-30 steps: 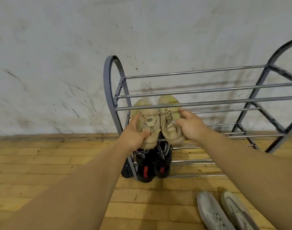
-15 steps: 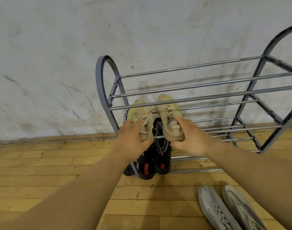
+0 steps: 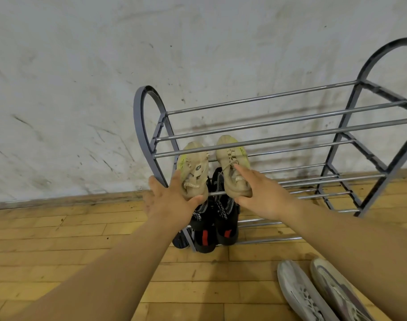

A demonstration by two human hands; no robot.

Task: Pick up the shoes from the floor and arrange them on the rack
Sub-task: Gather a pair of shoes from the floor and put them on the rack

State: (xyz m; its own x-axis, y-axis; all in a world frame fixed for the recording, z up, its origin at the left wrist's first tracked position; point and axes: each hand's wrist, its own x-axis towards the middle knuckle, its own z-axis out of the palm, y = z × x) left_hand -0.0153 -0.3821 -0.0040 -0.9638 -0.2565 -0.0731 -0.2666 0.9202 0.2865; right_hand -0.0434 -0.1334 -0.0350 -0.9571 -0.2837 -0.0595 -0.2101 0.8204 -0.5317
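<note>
My left hand [image 3: 172, 200] gripped the left beige sneaker [image 3: 193, 170] by the heel, my right hand [image 3: 265, 195] pinched the right beige sneaker [image 3: 232, 158] likewise, both on the middle tier of the shoe rack [image 3: 138, 119]; light, soft, firmest at the heel, I judged.

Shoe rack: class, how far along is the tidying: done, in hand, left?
Done: black pair sits on the bottom tier of the rack. In hand: left hand and right hand hold the beige pair at the middle tier. Left: grey pair lies on the floor.
</note>
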